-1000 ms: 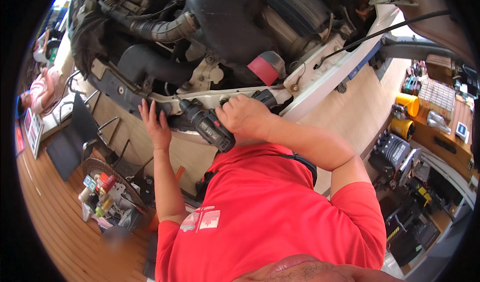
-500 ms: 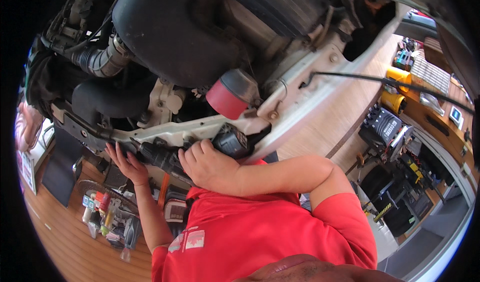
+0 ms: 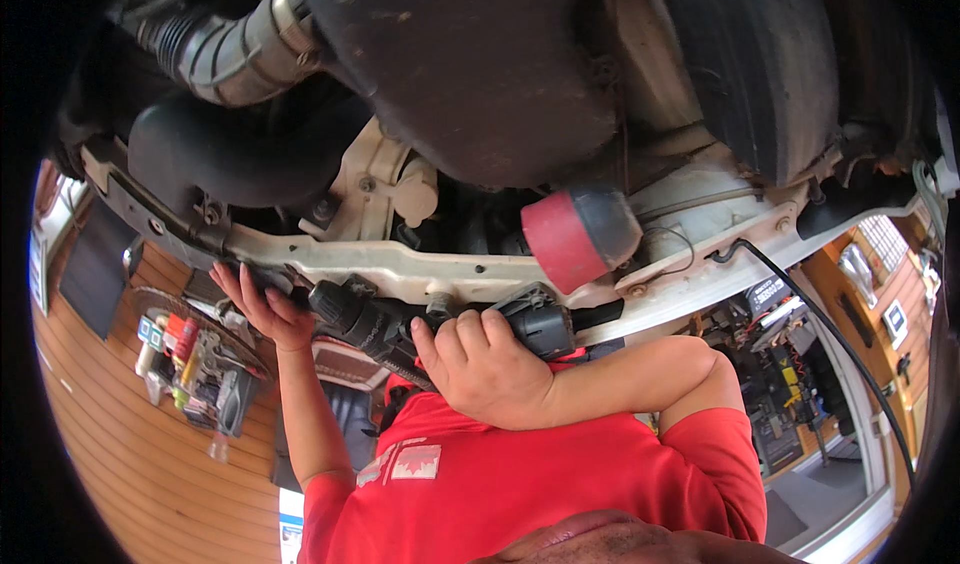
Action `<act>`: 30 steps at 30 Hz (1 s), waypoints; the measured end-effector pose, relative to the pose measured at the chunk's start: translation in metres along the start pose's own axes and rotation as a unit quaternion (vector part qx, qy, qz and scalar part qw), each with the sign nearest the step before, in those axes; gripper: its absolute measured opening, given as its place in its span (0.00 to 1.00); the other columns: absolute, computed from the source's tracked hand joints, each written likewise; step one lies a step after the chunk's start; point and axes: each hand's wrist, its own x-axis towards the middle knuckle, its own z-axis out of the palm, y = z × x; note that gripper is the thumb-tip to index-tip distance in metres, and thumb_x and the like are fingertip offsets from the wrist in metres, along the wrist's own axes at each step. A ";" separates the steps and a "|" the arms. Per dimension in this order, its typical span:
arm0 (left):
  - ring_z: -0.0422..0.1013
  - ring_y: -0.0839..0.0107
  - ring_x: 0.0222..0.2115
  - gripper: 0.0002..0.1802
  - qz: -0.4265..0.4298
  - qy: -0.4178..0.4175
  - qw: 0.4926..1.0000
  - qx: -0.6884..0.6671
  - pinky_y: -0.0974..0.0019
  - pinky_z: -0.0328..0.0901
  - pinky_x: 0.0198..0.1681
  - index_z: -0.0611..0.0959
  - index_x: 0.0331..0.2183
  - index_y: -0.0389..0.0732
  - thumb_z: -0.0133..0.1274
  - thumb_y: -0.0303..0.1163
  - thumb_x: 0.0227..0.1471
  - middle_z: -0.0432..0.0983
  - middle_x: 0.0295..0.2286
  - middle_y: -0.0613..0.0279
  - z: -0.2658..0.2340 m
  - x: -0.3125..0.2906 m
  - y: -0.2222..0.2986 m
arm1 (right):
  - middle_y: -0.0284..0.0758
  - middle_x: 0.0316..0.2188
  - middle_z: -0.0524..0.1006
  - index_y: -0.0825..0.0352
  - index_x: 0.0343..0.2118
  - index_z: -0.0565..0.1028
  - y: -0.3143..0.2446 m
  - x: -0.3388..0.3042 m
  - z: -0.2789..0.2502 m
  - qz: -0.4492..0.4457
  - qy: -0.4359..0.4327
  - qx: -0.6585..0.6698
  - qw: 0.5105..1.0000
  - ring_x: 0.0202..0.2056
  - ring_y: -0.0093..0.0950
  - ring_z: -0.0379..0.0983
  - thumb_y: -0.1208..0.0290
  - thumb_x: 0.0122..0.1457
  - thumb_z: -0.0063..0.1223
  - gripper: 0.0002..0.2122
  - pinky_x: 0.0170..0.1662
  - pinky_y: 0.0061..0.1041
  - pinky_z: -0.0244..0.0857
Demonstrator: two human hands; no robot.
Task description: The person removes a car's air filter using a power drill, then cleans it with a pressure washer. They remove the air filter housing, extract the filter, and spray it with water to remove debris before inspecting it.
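Note:
A black cordless drill [image 3: 372, 326] is in my right hand [image 3: 490, 369], whose fingers are wrapped round its grip. The drill's chuck points left, toward my left hand, and its battery end [image 3: 545, 330] sticks out to the right of my fingers. My left hand [image 3: 265, 309] is raised against the pale front crossmember [image 3: 380, 262] of a car's engine bay, fingers stretched upward. A small dark part by its thumb is too unclear to name. The drill lies just below the crossmember, in front of my red shirt.
A red and grey horn-like cone [image 3: 565, 244] sits behind the crossmember. Above it is a large black air box [image 3: 460, 74] with a ribbed intake hose [image 3: 245, 54]. A thin black prop rod [image 3: 840, 314] stands at right. Bottles and packages [image 3: 190, 364] are at lower left.
The view has turned, so the engine bay sits differently in it. My right hand and the drill appear farther right and slightly lower. My left hand remains at the crossmember.

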 end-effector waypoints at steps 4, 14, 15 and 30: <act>0.48 0.36 0.62 0.26 0.005 0.006 1.000 -0.010 0.39 0.41 0.64 0.69 0.54 0.29 0.37 0.40 0.62 0.55 0.59 0.34 0.001 -0.001 -0.002 | 0.39 0.27 0.70 0.75 0.46 0.74 0.001 0.004 -0.002 -0.007 -0.016 -0.001 1.000 0.30 0.35 0.67 0.69 0.53 0.46 0.19 0.36 0.32 0.62; 0.49 0.38 0.62 0.25 -0.004 0.016 1.000 -0.016 0.43 0.43 0.64 0.70 0.54 0.33 0.37 0.39 0.62 0.56 0.60 0.40 0.000 -0.003 -0.006 | 0.35 0.25 0.67 0.73 0.46 0.73 -0.002 0.009 -0.002 -0.012 -0.029 -0.014 0.999 0.28 0.31 0.65 0.71 0.52 0.46 0.19 0.34 0.30 0.60; 0.49 0.39 0.62 0.24 -0.006 0.020 1.000 -0.016 0.43 0.43 0.64 0.71 0.54 0.32 0.37 0.38 0.62 0.56 0.60 0.40 0.002 -0.002 -0.007 | 0.35 0.26 0.67 0.73 0.47 0.73 -0.002 0.011 -0.005 -0.008 -0.043 -0.018 0.999 0.28 0.31 0.64 0.71 0.52 0.46 0.20 0.35 0.30 0.60; 0.52 0.41 0.61 0.25 -0.034 0.031 0.997 -0.055 0.44 0.44 0.64 0.75 0.51 0.38 0.52 0.24 0.48 0.59 0.59 0.43 -0.016 -0.001 0.004 | 0.34 0.30 0.68 0.63 0.52 0.72 -0.028 -0.003 -0.018 0.053 -0.061 -0.138 0.987 0.36 0.32 0.66 0.70 0.54 0.45 0.20 0.43 0.35 0.58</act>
